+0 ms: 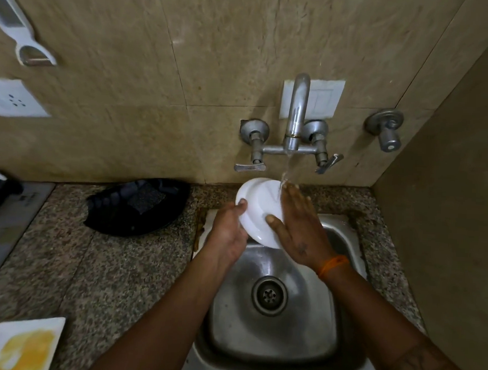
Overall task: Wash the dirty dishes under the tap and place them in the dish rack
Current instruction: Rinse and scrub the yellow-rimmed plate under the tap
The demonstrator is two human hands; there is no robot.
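Round white plate held tilted under running water, above the back of the steel sink.

Both forearms reach forward over the basin. Left hand grips the plate's left rim, fingers curled behind it, thumb on the edge. Right hand lies flat on the plate's upturned face, fingers straight and together, fingertips in the stream from the chrome wall tap. Orange thread band at the right wrist. Black dish rack sits on the speckled granite surface, left of the sink; a yellow-stained white square plate lies at the near left corner.
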